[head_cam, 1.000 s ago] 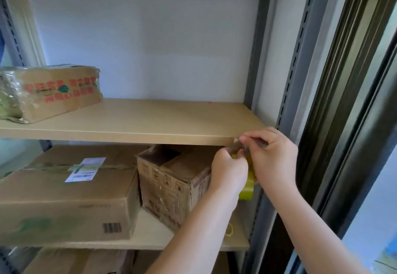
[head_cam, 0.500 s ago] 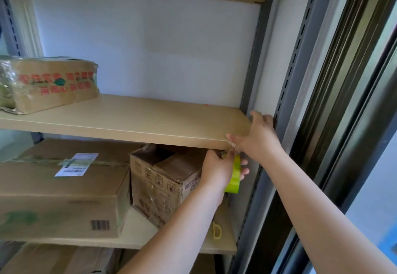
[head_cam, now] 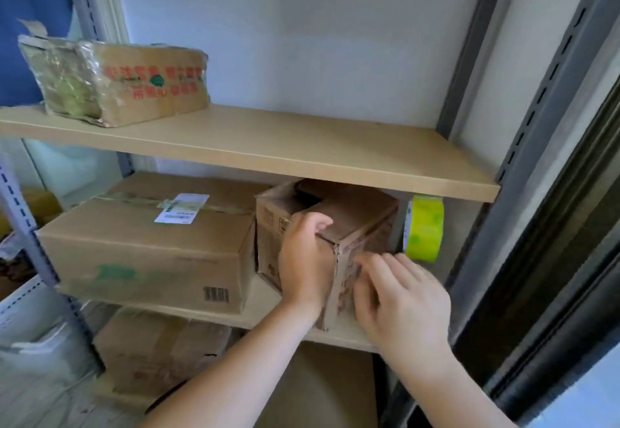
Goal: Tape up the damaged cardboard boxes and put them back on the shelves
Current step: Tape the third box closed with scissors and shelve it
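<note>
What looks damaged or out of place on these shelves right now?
The small box on the middle shelf sits turned askew, its top flaps gaping open and its front corner split; both hands are on it. The yellow-green tape roll hangs stuck under the edge of the upper shelf instead of lying on a shelf.

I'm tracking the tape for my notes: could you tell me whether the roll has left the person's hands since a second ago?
Yes. The yellow-green tape roll now hangs free under the upper shelf board, right of the small box.
</note>
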The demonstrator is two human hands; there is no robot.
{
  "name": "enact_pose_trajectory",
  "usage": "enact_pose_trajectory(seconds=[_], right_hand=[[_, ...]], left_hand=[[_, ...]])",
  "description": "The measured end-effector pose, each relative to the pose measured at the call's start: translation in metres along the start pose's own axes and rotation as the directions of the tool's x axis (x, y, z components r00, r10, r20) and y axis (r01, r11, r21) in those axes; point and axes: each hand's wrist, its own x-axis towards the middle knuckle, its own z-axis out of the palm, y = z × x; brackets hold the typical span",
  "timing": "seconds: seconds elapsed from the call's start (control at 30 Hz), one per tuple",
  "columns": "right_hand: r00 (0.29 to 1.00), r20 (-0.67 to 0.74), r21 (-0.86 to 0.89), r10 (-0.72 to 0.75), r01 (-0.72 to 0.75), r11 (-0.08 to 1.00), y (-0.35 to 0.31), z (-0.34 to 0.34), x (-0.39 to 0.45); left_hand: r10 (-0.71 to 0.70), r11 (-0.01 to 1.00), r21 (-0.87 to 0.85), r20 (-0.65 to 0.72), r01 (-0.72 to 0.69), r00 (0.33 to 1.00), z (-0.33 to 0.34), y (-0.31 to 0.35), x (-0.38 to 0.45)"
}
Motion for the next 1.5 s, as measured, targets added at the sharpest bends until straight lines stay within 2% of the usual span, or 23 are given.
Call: enact_pose_trajectory(seconds=[0.03,0.1,0.13,0.2,0.3,0.4,0.5,0.63,0.73,0.9,1.03,1.13,1.2,1.23,1.27,1.33,1.4,1.5], right_hand=[[0.993,0.112,-0.031,0.041,-0.038,0.999,-0.005,0.017,-0.016],[0.918,0.304,-0.072,0.255,-0.245,0.967,-0.004,0.049,-0.024],[0.874,0.351,-0.064,0.337,-0.337,0.939,0.001,0.062,-0.02],[0.816,0.406,-0.047,0.411,-0.431,0.901,0.014,0.086,-0.009],[0.802,0.457,-0.002,0.385,-0.432,0.902,0.027,0.115,-0.002],[0.853,0.386,0.015,0.351,-0.387,0.922,0.035,0.125,-0.014],[0.862,0.405,0.128,0.304,-0.383,0.915,0.055,0.121,-0.028],[0.82,0.506,0.313,0.267,-0.464,0.829,0.084,0.106,-0.034],[0.778,0.555,0.332,0.293,-0.531,0.779,0.092,0.093,-0.038],[0.714,0.631,0.342,0.304,-0.607,0.718,0.098,0.074,-0.041],[0.69,0.64,0.405,0.338,-0.677,0.615,0.096,0.067,-0.037],[0.672,0.654,0.412,0.347,-0.701,0.582,0.088,0.066,-0.038],[0.647,0.672,0.394,0.361,-0.725,0.565,0.081,0.066,-0.039],[0.634,0.679,0.389,0.37,-0.738,0.551,0.078,0.065,-0.039],[0.625,0.684,0.388,0.376,-0.749,0.537,0.075,0.064,-0.04],[0.617,0.686,0.391,0.385,-0.759,0.52,0.069,0.062,-0.04],[0.622,0.671,0.381,0.402,-0.756,0.533,0.064,0.061,-0.038],[0.642,0.621,0.362,0.45,-0.744,0.562,0.059,0.058,-0.031]], left_hand=[[0.052,0.992,0.109,0.031,-0.055,0.998,-0.005,-0.017,0.007],[0.13,0.954,0.257,0.102,-0.153,0.986,-0.013,-0.043,0.023],[0.144,0.937,0.296,0.148,-0.183,0.978,-0.015,-0.051,0.032],[0.132,0.909,0.353,0.26,-0.222,0.956,-0.014,-0.061,0.049],[0.063,0.858,0.451,0.379,-0.244,0.923,-0.007,-0.072,0.07],[0.11,0.775,0.56,0.339,-0.294,0.934,-0.002,-0.074,0.076],[0.168,0.715,0.601,0.346,-0.356,0.923,0.002,-0.067,0.071],[0.129,0.81,0.5,0.356,-0.305,0.925,0.002,-0.056,0.063],[0.051,0.865,0.442,0.389,-0.235,0.92,-0.003,-0.042,0.056],[-0.055,0.866,0.466,0.447,-0.18,0.893,-0.011,-0.017,0.037],[-0.149,0.858,0.503,0.445,-0.109,0.883,-0.016,0.002,0.027],[-0.308,0.803,0.594,0.49,-0.053,0.816,-0.015,0.016,0.031],[-0.352,0.852,0.523,0.513,0.04,0.783,-0.013,0.02,0.034],[-0.35,0.9,0.417,0.514,0.129,0.783,-0.013,0.021,0.037],[-0.343,0.935,0.268,0.504,0.234,0.793,-0.014,0.022,0.038],[-0.337,0.907,-0.052,0.504,0.418,0.795,-0.018,0.027,0.038],[-0.274,0.86,-0.211,0.576,0.464,0.77,-0.015,0.029,0.039],[-0.135,0.868,-0.294,0.636,0.4,0.76,-0.008,0.027,0.037]])
